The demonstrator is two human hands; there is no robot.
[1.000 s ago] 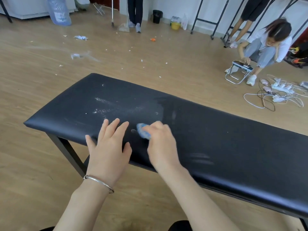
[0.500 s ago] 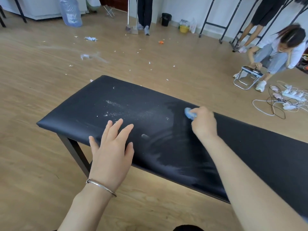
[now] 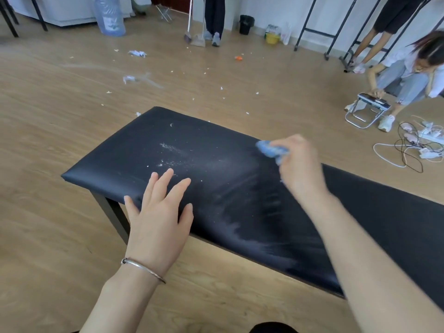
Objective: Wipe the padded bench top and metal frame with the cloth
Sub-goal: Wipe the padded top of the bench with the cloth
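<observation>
Blue crumpled cloth on smeared black padding

One black padded bench, with one dark metal leg showing just left of the left hand. Two bare hands: the left hand wears one silver bangle, and the right hand grips one blue cloth. Far beyond the hands are three other people, each partly seen: one crouching person, one standing person in dark trousers, and one standing person in black shorts. One folding stool, one large water bottle, one black bin, one yellow bucket, one orange scrap.
</observation>
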